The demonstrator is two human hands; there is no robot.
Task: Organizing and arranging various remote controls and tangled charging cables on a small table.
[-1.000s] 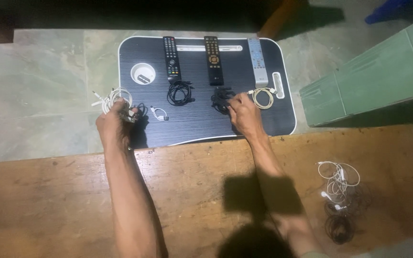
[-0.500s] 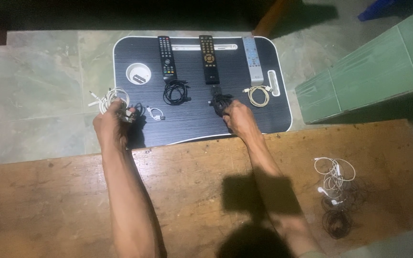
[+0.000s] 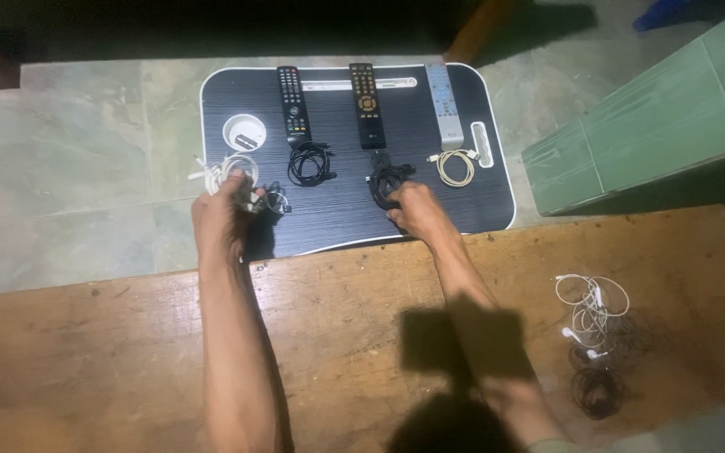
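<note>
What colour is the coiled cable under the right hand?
Black; the coiled cable at the right hand shows best in the head view.

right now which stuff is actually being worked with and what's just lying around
In hand:
- left hand grips a white cable bundle
- right hand on a black coiled cable
- black tray under both

Lying about:
- three remotes
- black cable coil
- cream cable coil
- earphone tangle on the wooden bench

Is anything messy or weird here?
Mostly tidy: three remotes lie in a row on the black tray, each with a coiled cable below. The odd bit is the tangled heap of white and black earphone cords left on the wooden table, apart from the rest.
</note>
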